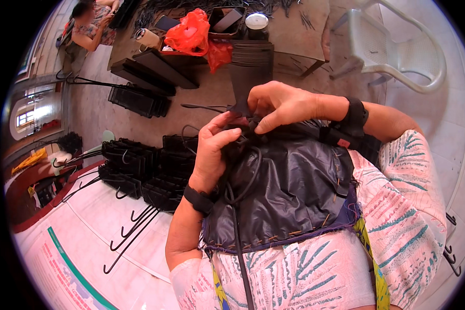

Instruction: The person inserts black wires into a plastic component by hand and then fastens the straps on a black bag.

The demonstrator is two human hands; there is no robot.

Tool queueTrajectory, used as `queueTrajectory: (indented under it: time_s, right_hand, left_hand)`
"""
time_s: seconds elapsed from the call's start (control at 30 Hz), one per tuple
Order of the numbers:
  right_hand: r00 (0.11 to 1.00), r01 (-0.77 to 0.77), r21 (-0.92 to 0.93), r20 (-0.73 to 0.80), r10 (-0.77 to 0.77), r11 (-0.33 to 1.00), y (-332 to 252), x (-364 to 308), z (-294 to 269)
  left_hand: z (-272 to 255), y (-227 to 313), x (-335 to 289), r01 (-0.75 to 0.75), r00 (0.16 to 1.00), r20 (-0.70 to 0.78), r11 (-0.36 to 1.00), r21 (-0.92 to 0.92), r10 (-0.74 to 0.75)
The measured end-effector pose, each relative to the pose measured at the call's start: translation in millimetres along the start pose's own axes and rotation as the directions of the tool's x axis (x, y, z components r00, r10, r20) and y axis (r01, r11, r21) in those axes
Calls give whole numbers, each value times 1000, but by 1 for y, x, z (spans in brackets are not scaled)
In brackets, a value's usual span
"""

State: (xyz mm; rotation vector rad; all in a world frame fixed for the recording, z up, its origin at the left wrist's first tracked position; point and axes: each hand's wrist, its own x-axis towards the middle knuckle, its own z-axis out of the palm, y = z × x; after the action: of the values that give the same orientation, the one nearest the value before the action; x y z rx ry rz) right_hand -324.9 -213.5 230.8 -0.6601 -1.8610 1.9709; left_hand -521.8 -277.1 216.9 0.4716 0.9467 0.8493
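Observation:
My left hand [212, 150] and my right hand [279, 103] meet over my lap, both pinching a small black piece [245, 121] with a thin black wire or cord [243, 191] looping down from it. A dark shiny apron-like sheet [294, 191] covers my lap beneath the hands. Each wrist wears a black band. Exactly how the fingers grip the black piece is partly hidden by the fingers themselves.
Stacks of black hanger-like parts with hooks [139, 170] lie on the floor to my left. A low table [294, 31] ahead holds a red plastic bag [194, 33], black parts and a round tin. A white plastic chair [398, 46] stands at right. Another person [90, 26] sits far left.

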Motion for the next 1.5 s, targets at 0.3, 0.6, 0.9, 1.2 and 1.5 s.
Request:
queueTrajectory:
  time_s: [0.3,0.6,0.9,1.2,1.5]
  right_hand:
    - [955,-263,393,-21,295,881,15,0,-9]
    - [957,-257,27,-135,258,966,-23,19,13]
    - [980,-88,510,-110,167,856,9,10,16]
    - [902,410,-676,201,-383,612,22,9,2]
    - [982,189,-348,44,-185,918,23,12,5]
  left_hand:
    - [12,9,-6,-179,981,69,982,-63,183]
    - [19,-2,-2,-412,911,39,911,11,411]
    - [6,-6,-1,-421,882,-179,900,116,436]
    - [-13,25,-54,-101,822,-388,778,620,417]
    - [-4,18,-72,-487,693,140,316,814,707]
